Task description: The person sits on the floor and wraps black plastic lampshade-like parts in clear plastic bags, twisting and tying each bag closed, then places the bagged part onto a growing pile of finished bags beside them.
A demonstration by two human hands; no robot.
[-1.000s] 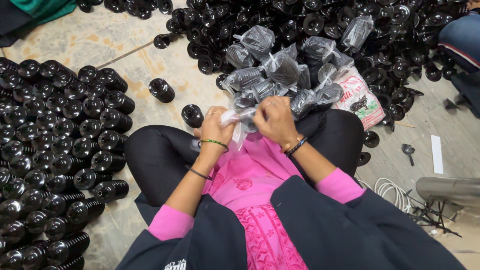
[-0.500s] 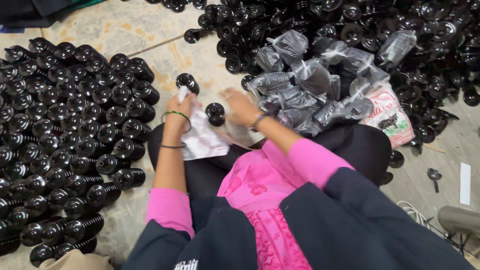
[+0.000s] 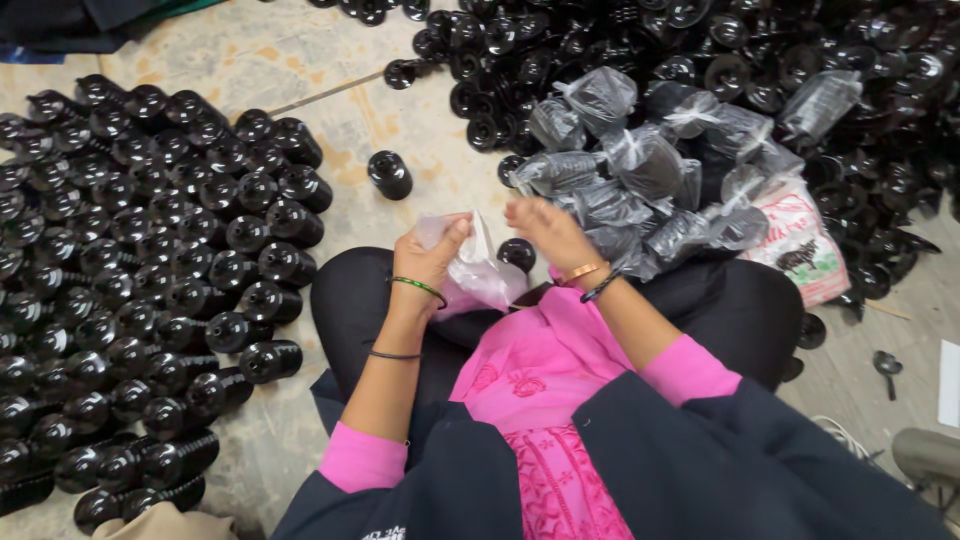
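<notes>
**Both hands on one clear bag, held over the lap**

Pinched between thumb and fingers of the left hand [image 3: 432, 258], a small clear plastic bag [image 3: 478, 272] hangs above the lap; its near side rests against the pink tunic [image 3: 540, 370]. Right hand [image 3: 545, 232] sits just right of the bag's top with fingers curled at its mouth; whether they actually grip the film cannot be told. Contents of the bag cannot be made out.

Left of the grip: black moulded parts laid in tight rows [image 3: 140, 280], covering the floor out to the frame edge. One loose black part [image 3: 389, 174] stands alone ahead and slightly left of the grip. Another black part [image 3: 517, 254] lies just beyond the bag, between the two hands.

Right of the grip: a cluster of tied clear bags [image 3: 650, 170], each holding dark parts, close to the right hand. Beyond them spreads an unsorted heap of black parts [image 3: 800, 60]. A white printed sack [image 3: 800, 245] lies at the cluster's right edge.

Bare concrete floor [image 3: 300, 60] shows ahead-left of the grip, between rows and heap.
</notes>
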